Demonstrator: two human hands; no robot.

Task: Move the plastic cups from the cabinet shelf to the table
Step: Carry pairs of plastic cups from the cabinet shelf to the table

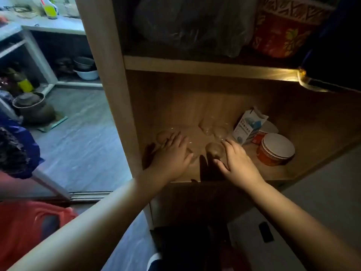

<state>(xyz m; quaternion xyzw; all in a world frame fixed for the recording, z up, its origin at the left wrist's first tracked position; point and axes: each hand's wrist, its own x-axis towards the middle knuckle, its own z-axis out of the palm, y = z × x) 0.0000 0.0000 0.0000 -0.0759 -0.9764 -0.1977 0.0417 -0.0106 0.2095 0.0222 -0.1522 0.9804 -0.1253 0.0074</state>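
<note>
Hands reaching into cabinet shelf (195, 173): left hand (172, 155) and right hand (238, 161), fingers apart, hover at clear plastic cups (214, 149) on shelf. None lifted; every transfer to table apparently remains.

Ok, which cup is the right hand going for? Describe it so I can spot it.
Find the lit cabinet shelf holding a blue-and-white carton. The clear plastic cup stands at the front, beside the right hand. Unlike the cups grouped further back, it stands alone.
</note>
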